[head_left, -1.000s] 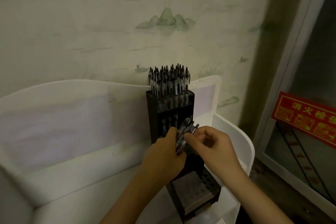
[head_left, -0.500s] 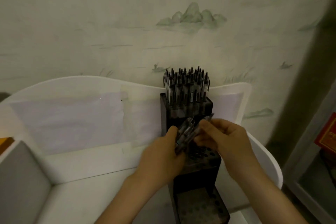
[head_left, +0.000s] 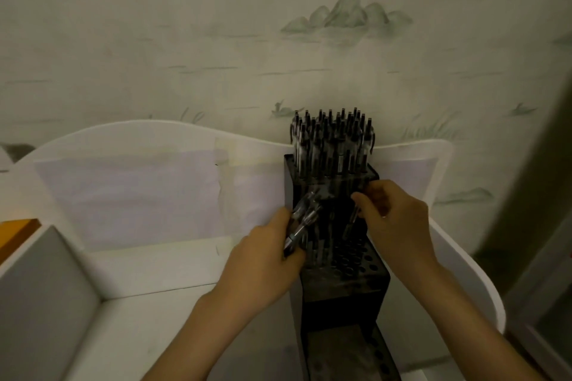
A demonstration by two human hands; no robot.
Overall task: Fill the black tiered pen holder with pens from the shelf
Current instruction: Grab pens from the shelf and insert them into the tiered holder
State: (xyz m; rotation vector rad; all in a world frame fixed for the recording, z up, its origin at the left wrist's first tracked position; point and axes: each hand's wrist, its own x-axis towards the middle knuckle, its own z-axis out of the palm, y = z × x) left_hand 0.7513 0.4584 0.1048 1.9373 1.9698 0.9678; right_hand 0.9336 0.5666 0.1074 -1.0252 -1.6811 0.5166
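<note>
The black tiered pen holder (head_left: 343, 300) stands on a white shelf (head_left: 148, 269) against the wall. Its top tier is packed with upright pens (head_left: 332, 139). The middle tier shows a grid of holes, with several pens standing at its left. My left hand (head_left: 263, 263) grips a bundle of pens (head_left: 301, 219) beside the holder's left side. My right hand (head_left: 393, 219) pinches a single pen (head_left: 351, 219), held tip-down over the middle tier. The lowest tier (head_left: 346, 353) sits between my forearms.
The shelf has a wavy white back panel (head_left: 154, 170) and a curved white right side wall (head_left: 470, 281). A grey divider (head_left: 46, 288) stands at the left, with an orange object (head_left: 18, 229) beyond it. A painted wall rises behind.
My hands have parted: the right hand drew one pen out of the bundle and moved right over the middle tier. The camera view shifted left and down.
</note>
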